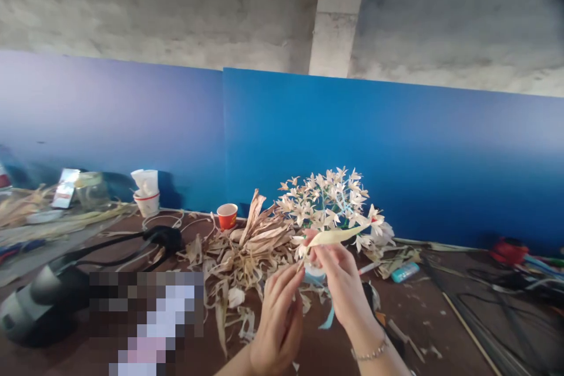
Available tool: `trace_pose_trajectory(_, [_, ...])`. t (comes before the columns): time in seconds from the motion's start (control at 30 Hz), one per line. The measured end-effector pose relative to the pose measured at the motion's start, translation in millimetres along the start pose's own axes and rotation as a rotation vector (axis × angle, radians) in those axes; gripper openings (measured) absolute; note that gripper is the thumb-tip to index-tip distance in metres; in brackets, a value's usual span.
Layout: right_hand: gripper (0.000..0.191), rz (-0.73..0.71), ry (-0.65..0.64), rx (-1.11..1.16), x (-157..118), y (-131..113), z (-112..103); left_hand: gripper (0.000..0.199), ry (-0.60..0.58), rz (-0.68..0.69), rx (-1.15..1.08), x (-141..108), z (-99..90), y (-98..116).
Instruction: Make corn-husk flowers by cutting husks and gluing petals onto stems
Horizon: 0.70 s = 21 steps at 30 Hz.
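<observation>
And here you are, both hands up over the brown table point(423, 311), right in front of the white flowers point(317, 200). Your right hand point(348, 285) has the pale strip point(337, 236), thumb and fingers closed on its near end, while the rest reaches out to the right across the lower blossoms. Your left hand point(279, 317) is just beside it, fingers close together and bent, tips almost at the right hand; whether they pinch anything, I can't tell from here. Just behind your hands sits a pale blue roll point(315, 274), partly covered, and a blue ribbon point(327, 317) shows below.

Now, the feel of that strip: it looks like next to nothing in weight, thin and bendy, with a slight curl. I'd expect it to crease or split if you squeeze or twist hard, so a light pinch near the end looks best, leaving the wide middle alone. The blossoms look fragile too, thin-petaled and easily crushed; take them by the stem, below the petals. And over to the left, the dried husks point(264, 238) look brittle, near the red cup point(227, 217).
</observation>
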State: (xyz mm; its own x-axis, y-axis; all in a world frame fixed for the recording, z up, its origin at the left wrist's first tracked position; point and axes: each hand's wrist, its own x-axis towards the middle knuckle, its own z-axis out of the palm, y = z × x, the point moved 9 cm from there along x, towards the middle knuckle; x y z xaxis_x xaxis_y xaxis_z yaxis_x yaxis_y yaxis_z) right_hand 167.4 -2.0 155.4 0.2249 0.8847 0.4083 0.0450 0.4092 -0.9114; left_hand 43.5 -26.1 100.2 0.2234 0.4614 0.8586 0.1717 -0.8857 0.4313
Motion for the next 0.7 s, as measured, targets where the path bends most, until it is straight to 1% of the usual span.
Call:
trace_pose_trajectory(0.07, [0.024,-0.019,-0.007,0.06,1,1,-1,0.052,-0.024,0.0,-0.009,-6,3.0,-7])
trace_pose_trajectory(0.13, [0.024,-0.022,-0.066,0.057,1,5,3,0.047,-0.026,-0.036,-0.04,-8,2.7,-14])
trace_pose_trajectory(0.2, [0.02,-0.031,-0.126,-0.008,0,9,7,0.04,-0.023,-0.086,-0.084,-7,1.1,-20])
trace_pose_trajectory(0.3, [0.016,-0.057,-0.14,-0.174,1,15,10,0.025,-0.026,-0.183,-0.165,-1,-1.3,-28])
trace_pose_trajectory(0.37, [0.013,-0.09,-0.149,-0.294,1,16,14,0.015,0.032,-0.307,-0.222,2,-7.5,-40])
trace_pose_trajectory(0.43, [0.01,-0.107,-0.178,-0.388,0,18,20,0.01,0.151,-0.451,-0.265,2,-17.8,-56])
trace_pose_trajectory(0.47, [0.009,-0.1,-0.196,-0.415,-1,21,24,0.012,0.193,-0.51,-0.291,1,-21.1,-63])
trace_pose_trajectory(0.53, [0.007,-0.058,-0.231,-0.424,-2,28,30,0.016,0.226,-0.595,-0.353,0,-22.5,-74])
trace_pose_trajectory(0.6, [0.008,0.009,-0.26,-0.395,-3,37,34,0.019,0.205,-0.652,-0.415,-1,-19.2,-82])
trace_pose_trajectory(0.7, [0.015,0.093,-0.279,-0.342,-3,48,34,0.021,0.144,-0.7,-0.467,-1,-12.6,-90])
